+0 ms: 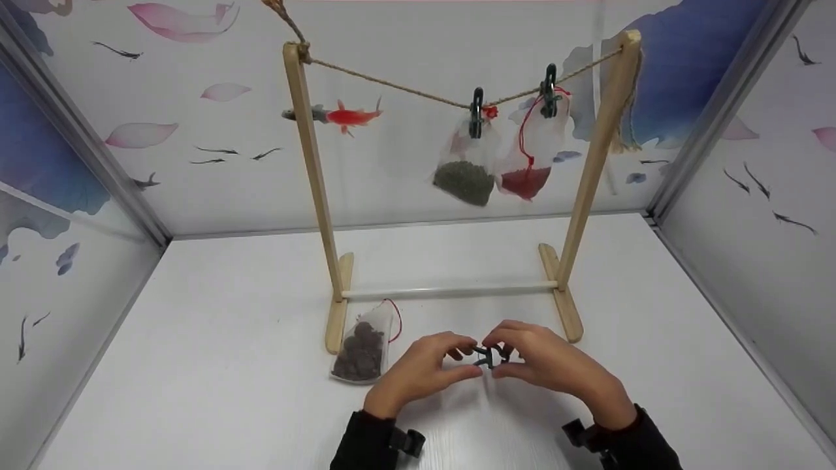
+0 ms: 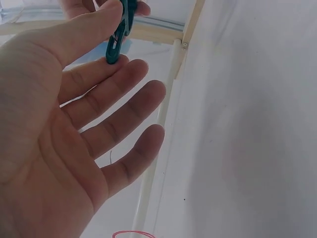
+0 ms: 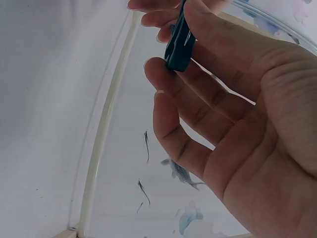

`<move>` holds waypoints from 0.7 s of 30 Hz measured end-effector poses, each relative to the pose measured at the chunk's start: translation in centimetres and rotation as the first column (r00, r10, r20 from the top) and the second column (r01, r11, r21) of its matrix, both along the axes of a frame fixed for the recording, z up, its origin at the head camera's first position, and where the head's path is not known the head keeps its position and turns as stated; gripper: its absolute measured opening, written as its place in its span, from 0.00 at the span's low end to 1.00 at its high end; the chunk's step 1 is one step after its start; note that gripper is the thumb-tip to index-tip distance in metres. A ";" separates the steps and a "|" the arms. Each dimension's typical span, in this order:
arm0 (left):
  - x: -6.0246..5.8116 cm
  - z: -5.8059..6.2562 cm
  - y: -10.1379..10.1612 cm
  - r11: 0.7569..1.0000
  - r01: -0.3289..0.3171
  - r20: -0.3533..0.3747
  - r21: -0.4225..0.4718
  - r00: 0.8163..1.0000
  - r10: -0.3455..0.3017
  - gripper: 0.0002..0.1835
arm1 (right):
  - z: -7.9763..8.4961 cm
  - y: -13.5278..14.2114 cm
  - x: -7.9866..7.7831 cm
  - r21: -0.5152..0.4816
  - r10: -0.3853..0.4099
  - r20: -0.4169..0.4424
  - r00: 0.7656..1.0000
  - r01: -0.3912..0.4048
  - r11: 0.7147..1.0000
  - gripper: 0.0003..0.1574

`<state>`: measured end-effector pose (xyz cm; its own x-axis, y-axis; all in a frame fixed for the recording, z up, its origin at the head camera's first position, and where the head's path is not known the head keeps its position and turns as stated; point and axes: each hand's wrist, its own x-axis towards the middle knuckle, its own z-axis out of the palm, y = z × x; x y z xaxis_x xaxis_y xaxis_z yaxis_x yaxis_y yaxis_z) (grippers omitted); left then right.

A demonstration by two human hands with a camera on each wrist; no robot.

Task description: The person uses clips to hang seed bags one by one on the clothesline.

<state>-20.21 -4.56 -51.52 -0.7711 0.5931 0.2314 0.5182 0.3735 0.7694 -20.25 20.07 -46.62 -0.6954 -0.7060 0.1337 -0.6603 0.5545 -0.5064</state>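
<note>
A small dark green clothes clip (image 1: 489, 358) is held between both hands, just above the white table. My left hand (image 1: 424, 367) pinches one end between thumb and index finger, its other fingers spread in the left wrist view, where part of the clip (image 2: 116, 44) shows. My right hand (image 1: 552, 360) pinches the other end with thumb and fingers; the clip (image 3: 181, 49) also shows in the right wrist view. Left of the left hand, a mesh bag of dark brown lumps (image 1: 360, 352) with a red drawstring lies on the table.
A wooden frame with a left post (image 1: 313, 163) and right post (image 1: 597, 163) stands behind the hands, joined low by a white rod (image 1: 450, 290). From its sagging rope (image 1: 392, 83), clips hold a bag of green bits (image 1: 464, 181) and a bag of red bits (image 1: 526, 181). Printed panels enclose the table.
</note>
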 end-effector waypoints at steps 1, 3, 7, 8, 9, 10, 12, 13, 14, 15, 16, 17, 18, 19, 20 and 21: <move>0.0 0.0 0.0 1.000 -0.003 0.002 -0.001 1.000 0.003 0.23 | 0.0 0.0 0.0 -0.003 0.004 -0.003 1.000 -0.004 1.000 0.20; 0.0 0.0 0.0 1.000 -0.009 0.002 0.000 1.000 0.009 0.21 | 0.1 0.0 0.0 -0.011 0.009 -0.006 1.000 -0.009 1.000 0.20; 0.0 0.1 0.0 1.000 -0.015 -0.009 0.010 1.000 0.015 0.20 | 0.1 0.1 0.0 -0.025 -0.003 -0.006 1.000 0.003 1.000 0.22; 0.0 0.1 0.0 1.000 -0.016 -0.015 0.014 1.000 0.016 0.20 | 0.0 0.2 0.0 -0.027 -0.012 -0.008 1.000 0.012 1.000 0.24; -0.1 0.1 0.0 1.000 -0.016 -0.022 0.019 1.000 0.016 0.20 | 0.0 0.2 0.0 -0.025 -0.022 -0.010 1.000 0.021 0.999 0.26; -0.1 0.1 0.0 1.000 -0.016 -0.031 0.025 0.999 0.017 0.20 | -0.1 0.3 0.0 -0.021 -0.032 -0.007 0.999 0.032 0.999 0.28; -0.1 0.2 0.0 0.999 -0.016 -0.047 0.036 0.999 0.018 0.21 | -0.2 0.3 -0.1 -0.015 -0.048 -0.003 0.999 0.048 0.999 0.30; -0.1 0.2 0.0 0.999 -0.017 -0.053 0.039 0.998 0.019 0.21 | -0.2 0.4 -0.2 -0.010 -0.057 0.003 0.998 0.057 0.998 0.31; -0.1 0.2 -0.1 0.999 -0.018 -0.059 0.041 0.998 0.020 0.21 | -0.3 0.3 -0.2 -0.008 -0.059 0.007 0.998 0.059 0.998 0.30; -0.1 0.1 -0.1 0.999 -0.017 -0.066 0.044 0.998 0.020 0.21 | -0.3 0.3 -0.2 -0.002 -0.062 0.013 0.998 0.062 0.998 0.29; -0.1 0.1 -0.1 0.999 -0.018 -0.071 0.046 0.997 0.021 0.22 | -0.3 0.3 -0.2 -0.001 -0.063 0.019 0.998 0.063 0.998 0.27; -0.1 0.1 -0.1 0.999 -0.017 -0.075 0.050 0.997 0.021 0.22 | -0.3 0.3 -0.2 0.000 -0.063 0.021 0.998 0.063 0.998 0.26; -0.1 0.1 -0.2 0.998 -0.016 -0.080 0.055 0.997 0.021 0.22 | -0.3 0.3 -0.3 0.001 -0.064 0.023 0.998 0.064 0.998 0.26; -0.2 0.1 -0.2 0.998 -0.016 -0.089 0.060 0.996 0.021 0.22 | -0.3 0.2 -0.3 0.002 -0.065 0.025 0.998 0.064 0.998 0.25; -0.2 0.1 -0.2 0.998 -0.015 -0.102 0.067 0.995 0.022 0.21 | -0.3 0.2 -0.2 0.002 -0.066 0.027 0.997 0.065 0.998 0.26; -0.2 0.0 -0.2 0.997 -0.015 -0.119 0.074 0.993 0.024 0.20 | -0.3 0.2 -0.2 0.002 -0.066 0.030 0.997 0.066 0.998 0.26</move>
